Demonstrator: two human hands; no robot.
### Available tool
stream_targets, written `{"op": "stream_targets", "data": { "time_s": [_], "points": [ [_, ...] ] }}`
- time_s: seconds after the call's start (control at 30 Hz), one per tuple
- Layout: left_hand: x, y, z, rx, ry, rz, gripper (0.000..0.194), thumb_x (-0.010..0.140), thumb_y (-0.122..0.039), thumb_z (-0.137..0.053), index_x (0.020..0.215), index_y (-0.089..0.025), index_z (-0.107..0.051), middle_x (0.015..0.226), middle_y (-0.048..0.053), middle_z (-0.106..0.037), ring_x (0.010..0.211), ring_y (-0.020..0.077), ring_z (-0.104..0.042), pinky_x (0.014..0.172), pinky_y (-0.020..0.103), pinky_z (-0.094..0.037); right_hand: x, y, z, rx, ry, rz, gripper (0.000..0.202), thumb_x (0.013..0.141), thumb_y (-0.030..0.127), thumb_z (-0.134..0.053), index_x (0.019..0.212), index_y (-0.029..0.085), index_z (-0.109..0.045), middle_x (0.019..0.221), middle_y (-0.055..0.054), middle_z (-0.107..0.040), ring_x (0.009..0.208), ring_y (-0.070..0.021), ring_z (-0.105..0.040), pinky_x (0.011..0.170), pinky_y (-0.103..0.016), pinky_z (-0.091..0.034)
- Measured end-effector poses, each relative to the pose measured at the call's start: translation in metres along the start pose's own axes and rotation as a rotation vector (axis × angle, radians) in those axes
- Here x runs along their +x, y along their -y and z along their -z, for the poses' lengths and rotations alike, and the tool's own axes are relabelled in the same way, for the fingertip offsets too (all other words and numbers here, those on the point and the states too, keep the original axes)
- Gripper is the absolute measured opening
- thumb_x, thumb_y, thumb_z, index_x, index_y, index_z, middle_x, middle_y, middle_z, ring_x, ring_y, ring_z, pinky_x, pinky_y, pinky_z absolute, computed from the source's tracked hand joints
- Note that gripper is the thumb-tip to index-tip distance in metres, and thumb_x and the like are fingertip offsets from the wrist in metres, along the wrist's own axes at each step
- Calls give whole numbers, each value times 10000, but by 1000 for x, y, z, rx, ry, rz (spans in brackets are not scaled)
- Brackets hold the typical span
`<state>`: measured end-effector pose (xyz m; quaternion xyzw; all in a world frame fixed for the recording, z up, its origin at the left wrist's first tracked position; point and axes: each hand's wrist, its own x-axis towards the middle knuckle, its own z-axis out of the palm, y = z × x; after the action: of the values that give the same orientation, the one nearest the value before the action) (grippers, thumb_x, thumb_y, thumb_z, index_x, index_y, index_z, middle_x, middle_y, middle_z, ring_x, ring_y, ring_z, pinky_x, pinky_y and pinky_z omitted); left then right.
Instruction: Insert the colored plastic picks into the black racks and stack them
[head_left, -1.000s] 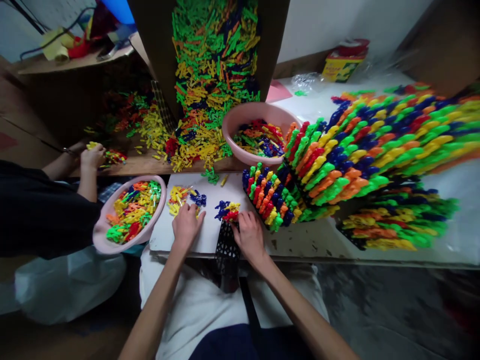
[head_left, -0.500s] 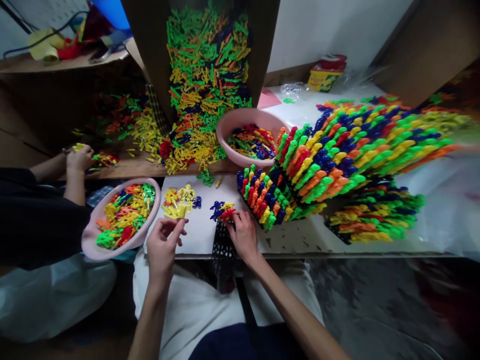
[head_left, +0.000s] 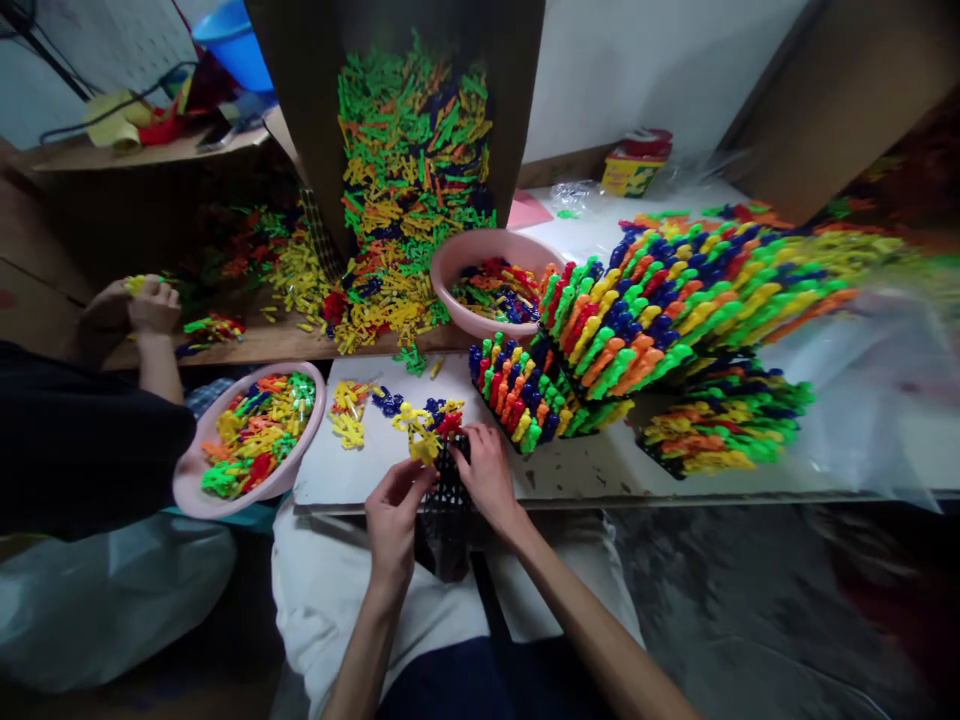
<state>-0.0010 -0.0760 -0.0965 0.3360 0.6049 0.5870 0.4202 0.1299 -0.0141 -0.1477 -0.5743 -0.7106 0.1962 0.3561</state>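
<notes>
My left hand (head_left: pixel 395 510) is closed on a yellow plastic figure (head_left: pixel 421 440), just left of a black perforated tray (head_left: pixel 448 490) at the table edge. Fingers of my right hand (head_left: pixel 487 468) are closed at the tray's far right side, touching a red figure (head_left: pixel 450 424); whether they grip it is hard to tell. Dark blue figures (head_left: pixel 388 402) lie on the white table (head_left: pixel 352 485) beyond my left hand. Further left is a small group of yellow and orange figures (head_left: pixel 349 412).
Right of my hands stand black trays packed with colourful figures (head_left: pixel 517 395). Pink basins (head_left: pixel 319 425) of mixed pieces sit at left and behind. A large heap (head_left: pixel 416 180) fills the back. At left, a co-worker's hand (head_left: pixel 155 305) holds yellow pieces.
My left hand has moved right with a yellow figure, from the yellow pile to beside the black tray. My right hand has stayed almost in place. The view has shifted slightly.
</notes>
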Motion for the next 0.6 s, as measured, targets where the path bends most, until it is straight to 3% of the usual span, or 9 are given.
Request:
{"op": "stream_targets", "data": {
  "time_s": [0.07,0.13,0.23,0.3,0.43,0.6],
  "points": [
    [2,7,-8,68,19,-79,288,746,-367,-770,947,-172,-700,877,39,-733,795,160,-676,764,273,-545,-13,4,13,208,-78,-36,304,943,291,-552,1226,189,-591,1191,-109,-624,1122,-252,-554,1002,-418,-461],
    [3,12,-15,158,77,-192,222,795,-350,-725,940,-184,-702,916,37,-713,850,162,-673,795,271,-549,-25,11,24,395,-76,-69,326,930,353,-586,1230,226,-596,1144,-77,-642,1049,-222,-597,943,-369,-499],
    [2,20,-21,327,213,-354,157,875,-298,-626,979,-201,-693,1005,54,-691,939,170,-664,827,279,-553,-33,15,31,571,-18,-117,218,911,397,-611,1036,226,-664,941,-33,-664,829,-177,-643,754,-286,-540],
    [1,25,-21,465,260,-439,208,905,-272,-575,1081,-209,-665,1090,74,-680,1018,187,-652,895,319,-548,-30,11,29,588,-52,-135,198,906,404,-611,916,215,-670,882,-25,-658,786,-168,-645,708,-266,-536],
    [3,43,-5,839,259,-552,381,903,-286,-577,1274,-201,-573,1296,127,-616,1223,274,-562,1039,469,-476,-15,-7,19,524,-124,-118,182,877,388,-635,897,209,-666,884,-26,-672,770,-165,-654,740,-278,-532],
    [5,63,26,1000,303,-596,375,926,-324,-550,1285,-215,-562,1416,129,-540,1303,271,-514,1030,446,-482,-2,-21,4,528,-74,-177,247,841,398,-639,981,199,-677,953,-51,-723,810,-192,-679,765,-309,-535]
  ]
}}
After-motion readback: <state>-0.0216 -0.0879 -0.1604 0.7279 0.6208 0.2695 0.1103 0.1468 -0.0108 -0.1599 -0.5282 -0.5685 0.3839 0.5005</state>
